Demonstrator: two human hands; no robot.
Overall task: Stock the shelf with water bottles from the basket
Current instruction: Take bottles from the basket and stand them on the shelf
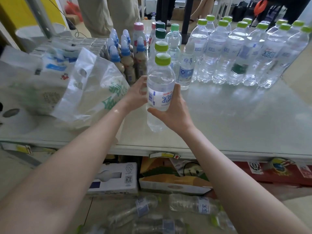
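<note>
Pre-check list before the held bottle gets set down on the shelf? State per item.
1. Grip: left hand and right hand both on the clear green-capped water bottle: ok.
2. Bottle upright: ok.
3. Lime green cap on: ok; tightness: cannot tell.
4. Bare space on the pale glossy shelf top right of the hands: ok.
5. Clear of the translucent plastic bag: ok.
6. More bottles lying below: ok.

A pale glossy bench [236,119] catches soft daylight, a yellow wall [20,12] rises beyond its far left corner, and cardboard boxes [168,179] sit beneath its near edge.
</note>
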